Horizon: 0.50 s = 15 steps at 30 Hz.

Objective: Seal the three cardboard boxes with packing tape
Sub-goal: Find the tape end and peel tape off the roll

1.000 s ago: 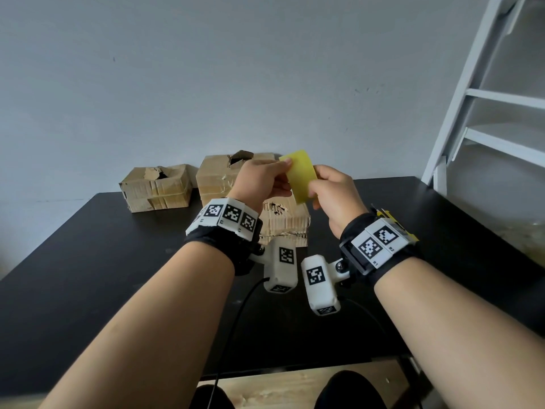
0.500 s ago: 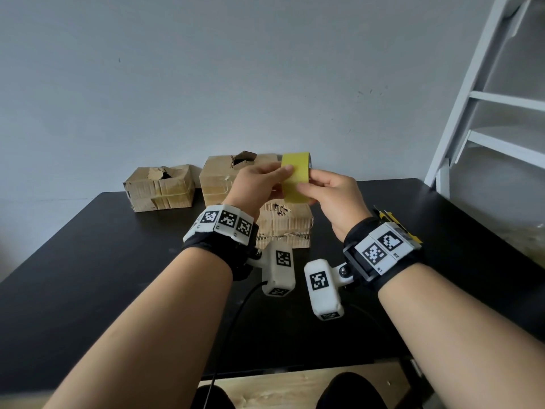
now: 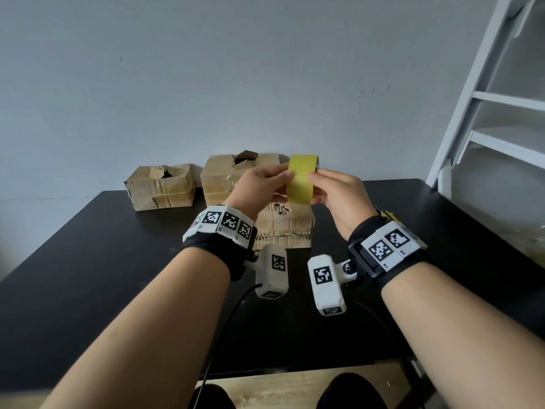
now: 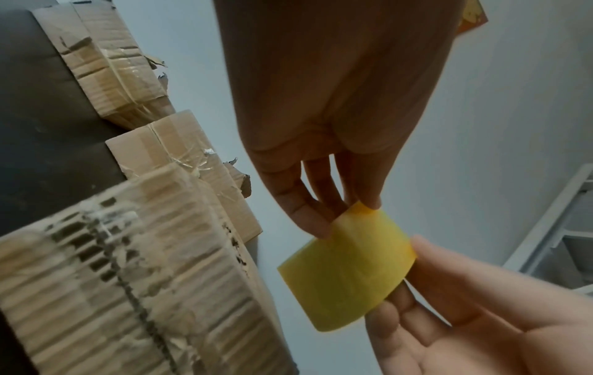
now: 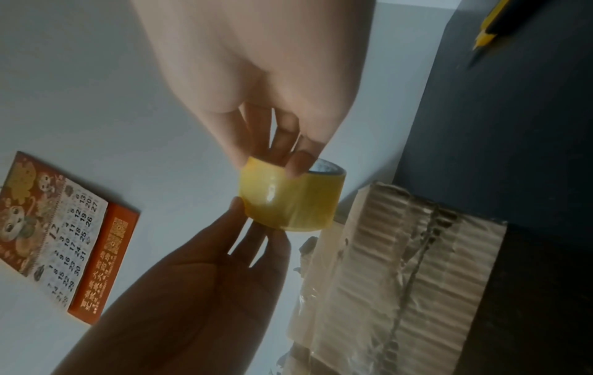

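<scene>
A roll of yellow packing tape (image 3: 300, 180) is held in the air above the black table (image 3: 118, 261), pinched from both sides. My left hand (image 3: 274, 184) grips its left edge with thumb on top and fingers beneath. My right hand (image 3: 320, 187) pinches the right edge. The left wrist view shows the tape (image 4: 346, 274) between both sets of fingertips; the right wrist view shows the roll (image 5: 289, 200) with its dark core. Three worn cardboard boxes stand behind: a near one (image 3: 283, 228) below the hands, one behind it (image 3: 224, 175), one at far left (image 3: 160, 187).
A yellow and black utility knife (image 5: 491, 25) lies on the table to the right, partly hidden behind my right wrist (image 3: 386, 215). A calendar (image 5: 61, 236) hangs on the grey wall. A white ladder frame (image 3: 486, 98) stands at the right, beyond the table's edge.
The tape roll has turned from tilted to upright between my hands. Both hands stayed above the near box, shifting their fingertips along the roll's edges.
</scene>
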Each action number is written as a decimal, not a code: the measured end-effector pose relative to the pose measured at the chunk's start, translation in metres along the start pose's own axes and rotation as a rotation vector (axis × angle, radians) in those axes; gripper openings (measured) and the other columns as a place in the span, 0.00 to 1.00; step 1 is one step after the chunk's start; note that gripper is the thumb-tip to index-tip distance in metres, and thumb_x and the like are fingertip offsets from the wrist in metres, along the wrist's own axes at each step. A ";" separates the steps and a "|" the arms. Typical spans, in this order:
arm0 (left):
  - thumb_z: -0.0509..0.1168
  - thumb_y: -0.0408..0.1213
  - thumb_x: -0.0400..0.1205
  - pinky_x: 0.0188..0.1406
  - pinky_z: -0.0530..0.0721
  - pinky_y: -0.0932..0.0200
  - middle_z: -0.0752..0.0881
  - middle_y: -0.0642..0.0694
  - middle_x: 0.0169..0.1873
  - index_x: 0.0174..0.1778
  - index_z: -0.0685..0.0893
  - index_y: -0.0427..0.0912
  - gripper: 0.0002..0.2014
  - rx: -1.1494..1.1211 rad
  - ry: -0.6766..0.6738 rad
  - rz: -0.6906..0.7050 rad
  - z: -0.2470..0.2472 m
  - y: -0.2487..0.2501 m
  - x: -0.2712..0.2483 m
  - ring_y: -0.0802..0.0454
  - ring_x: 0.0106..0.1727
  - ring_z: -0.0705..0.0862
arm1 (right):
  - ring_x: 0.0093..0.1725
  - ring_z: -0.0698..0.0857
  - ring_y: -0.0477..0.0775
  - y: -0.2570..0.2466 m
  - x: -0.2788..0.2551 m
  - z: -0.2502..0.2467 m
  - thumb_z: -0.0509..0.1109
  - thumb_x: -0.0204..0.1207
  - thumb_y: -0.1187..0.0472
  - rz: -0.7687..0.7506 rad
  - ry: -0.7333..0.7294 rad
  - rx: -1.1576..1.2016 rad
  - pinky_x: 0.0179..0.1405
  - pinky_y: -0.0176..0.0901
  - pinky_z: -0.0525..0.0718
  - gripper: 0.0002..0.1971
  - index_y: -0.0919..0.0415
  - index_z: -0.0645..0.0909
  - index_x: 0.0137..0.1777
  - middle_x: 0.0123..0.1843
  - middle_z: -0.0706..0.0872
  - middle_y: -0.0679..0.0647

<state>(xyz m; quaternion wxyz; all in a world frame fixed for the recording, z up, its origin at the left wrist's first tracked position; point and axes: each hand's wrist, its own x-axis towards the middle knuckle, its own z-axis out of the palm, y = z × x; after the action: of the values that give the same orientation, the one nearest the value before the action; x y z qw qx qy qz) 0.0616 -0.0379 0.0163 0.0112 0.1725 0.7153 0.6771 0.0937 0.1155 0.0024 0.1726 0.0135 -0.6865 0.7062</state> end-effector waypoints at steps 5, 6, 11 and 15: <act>0.65 0.32 0.84 0.38 0.88 0.62 0.88 0.44 0.39 0.63 0.85 0.35 0.13 -0.032 0.042 0.006 0.003 -0.002 0.001 0.56 0.34 0.85 | 0.34 0.81 0.58 -0.002 0.000 0.002 0.73 0.79 0.58 -0.053 0.050 -0.139 0.38 0.50 0.80 0.10 0.64 0.89 0.41 0.41 0.86 0.73; 0.66 0.33 0.83 0.38 0.88 0.62 0.88 0.43 0.40 0.62 0.85 0.34 0.13 -0.041 0.058 0.005 0.003 -0.003 0.001 0.55 0.34 0.85 | 0.33 0.81 0.56 -0.002 -0.001 0.002 0.72 0.80 0.59 -0.056 0.033 -0.168 0.38 0.47 0.80 0.11 0.67 0.89 0.43 0.37 0.85 0.69; 0.67 0.33 0.83 0.33 0.85 0.63 0.87 0.40 0.38 0.59 0.86 0.30 0.13 -0.050 0.131 -0.009 0.000 -0.006 0.005 0.54 0.32 0.85 | 0.35 0.87 0.39 -0.004 -0.004 0.002 0.72 0.79 0.62 -0.072 -0.092 -0.248 0.36 0.32 0.83 0.07 0.58 0.89 0.54 0.40 0.90 0.50; 0.66 0.34 0.83 0.32 0.84 0.65 0.87 0.42 0.36 0.59 0.86 0.29 0.13 -0.083 0.139 -0.017 0.000 -0.005 0.006 0.56 0.29 0.85 | 0.49 0.91 0.54 -0.002 -0.005 0.005 0.74 0.77 0.64 -0.084 -0.117 -0.221 0.48 0.47 0.87 0.08 0.53 0.88 0.53 0.48 0.93 0.55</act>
<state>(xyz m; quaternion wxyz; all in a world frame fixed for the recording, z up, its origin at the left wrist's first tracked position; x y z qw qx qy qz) 0.0545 -0.0369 0.0125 -0.0256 0.1184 0.6872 0.7163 0.0980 0.1098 0.0033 0.1622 0.0643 -0.7679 0.6164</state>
